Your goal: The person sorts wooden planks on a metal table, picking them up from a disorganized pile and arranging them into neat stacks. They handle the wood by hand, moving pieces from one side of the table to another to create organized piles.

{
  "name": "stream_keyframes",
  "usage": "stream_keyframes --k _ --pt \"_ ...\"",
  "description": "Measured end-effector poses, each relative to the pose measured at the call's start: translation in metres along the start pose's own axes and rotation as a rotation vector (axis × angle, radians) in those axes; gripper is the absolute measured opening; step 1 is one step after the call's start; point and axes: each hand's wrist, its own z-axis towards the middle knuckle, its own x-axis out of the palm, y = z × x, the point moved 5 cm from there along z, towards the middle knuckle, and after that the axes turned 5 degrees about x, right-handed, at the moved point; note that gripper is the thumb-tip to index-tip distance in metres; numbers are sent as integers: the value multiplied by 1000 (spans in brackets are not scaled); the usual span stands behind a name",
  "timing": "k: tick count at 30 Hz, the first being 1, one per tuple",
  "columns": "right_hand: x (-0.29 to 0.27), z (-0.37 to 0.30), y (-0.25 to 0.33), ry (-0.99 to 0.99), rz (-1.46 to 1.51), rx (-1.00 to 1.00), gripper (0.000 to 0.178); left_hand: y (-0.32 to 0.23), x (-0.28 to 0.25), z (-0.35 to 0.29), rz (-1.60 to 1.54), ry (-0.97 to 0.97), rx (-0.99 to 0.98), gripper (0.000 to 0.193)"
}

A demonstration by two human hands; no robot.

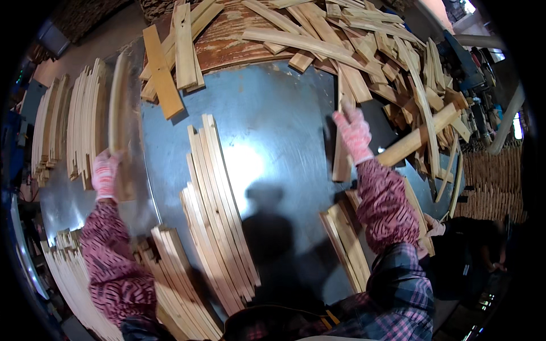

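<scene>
My left hand (106, 177), in a pink-and-white glove, is closed on the lower end of a long pale wooden strip (118, 96) at the left. My right hand (354, 135), gloved alike, reaches over a narrow wooden board (341, 162) right of the middle. Its fingers are stretched out and apart over the board, partly covering it. Between my hands, a row of light wooden strips (219, 210) lies side by side on the grey metal table (273, 108).
A jumbled heap of wood pieces (392, 68) fills the far right. Several boards (183, 51) lie at the far left of the table. Stacked strips (85, 119) stand left of my left hand. Two boards (347, 244) lie near my right forearm. Another person's hand (435, 226) shows at the right.
</scene>
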Motion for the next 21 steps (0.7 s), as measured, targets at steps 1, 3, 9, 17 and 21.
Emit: stream_keyframes --k 1,3,9,17,21 --pt "5 33 9 -60 -189 -71 63 46 15 12 -204 22 -294 33" --pt "17 97 12 -27 -374 -86 70 59 30 21 67 148 -465 47" --pt "82 216 74 -183 -1063 -277 87 142 68 49 440 189 -603 73" --pt "53 217 124 35 -930 -263 40 -91 11 87 -675 -288 88 67" --pt "10 91 119 418 -435 -252 45 -312 40 56 -1403 367 129 56"
